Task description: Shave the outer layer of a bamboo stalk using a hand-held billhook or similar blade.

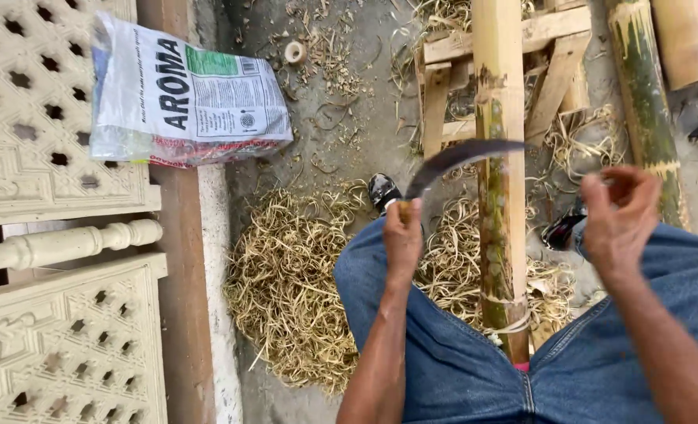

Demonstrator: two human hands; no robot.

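I sit in blue jeans with a long bamboo pole [500,235] running between my knees, part green skin, part pale scraped wood. My left hand [402,235] grips the handle of a curved dark knife [459,155], whose blade arches to the right and crosses the pole. My right hand [620,212] is raised to the right of the pole, fingers curled in towards the thumb, and nothing shows inside it. It touches neither the blade nor the pole.
The pole's far end rests on a wooden stand [451,47]. A pile of pale shavings [286,283] lies on the ground. A printed plastic sack [184,94] and lattice panels [42,118] are left. More bamboo [639,94] lies right.
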